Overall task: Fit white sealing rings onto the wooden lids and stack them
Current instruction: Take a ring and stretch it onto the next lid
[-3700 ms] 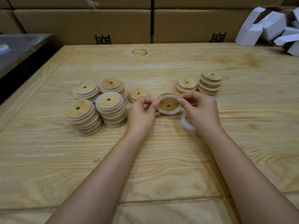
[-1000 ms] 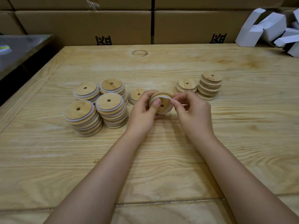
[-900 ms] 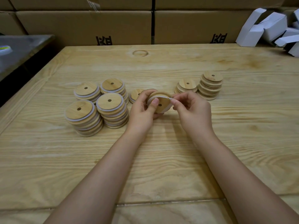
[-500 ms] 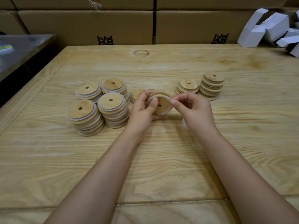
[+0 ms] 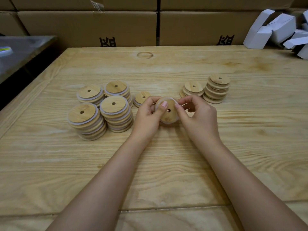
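Both grips are holding one wooden lid [image 5: 169,114] tilted just above the tabletop [image 5: 166,164]. The left grip [image 5: 148,114] is curling round its near edge, thumb pressing across the face. The right grip [image 5: 198,117] is pinching the white sealing ring [image 5: 167,98] at the rim. Ringed stacks [image 5: 115,112] are sitting left of the left grip, and bare stacks [image 5: 216,89] are sitting beyond the right grip.

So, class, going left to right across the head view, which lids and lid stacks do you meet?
Front-left ringed stack, front-right ringed stack, low ringed stack, held lid, low bare-lid stack, taller bare-lid stack.
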